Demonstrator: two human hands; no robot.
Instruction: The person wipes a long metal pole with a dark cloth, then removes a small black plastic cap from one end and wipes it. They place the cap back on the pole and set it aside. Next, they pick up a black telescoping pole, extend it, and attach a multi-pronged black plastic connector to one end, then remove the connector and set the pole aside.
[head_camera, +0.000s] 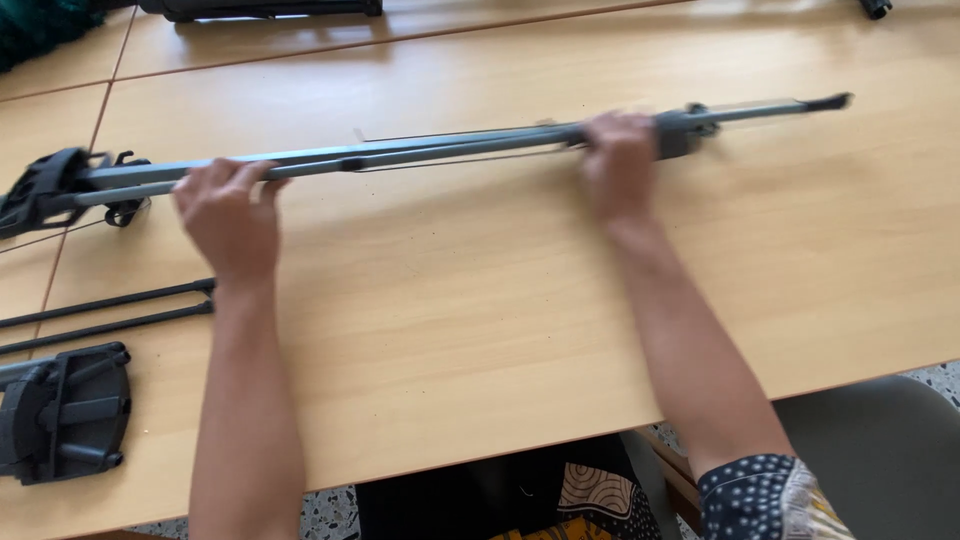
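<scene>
A long grey folded stand of metal rods (420, 152) lies across the wooden table (480, 300), running from a black plastic head (50, 185) at the left to a thin dark tip (825, 102) at the right. My left hand (228, 215) rests on the rods near the left end, fingers curled over them. My right hand (618, 165) grips the rods beside a dark grey collar (680, 132). The picture is slightly blurred by motion.
At the left edge lie two thin black rods (110, 310) and a black plastic bracket piece (65, 412). A dark object (260, 8) sits at the far edge of the table. A grey chair seat (880, 450) stands at the lower right.
</scene>
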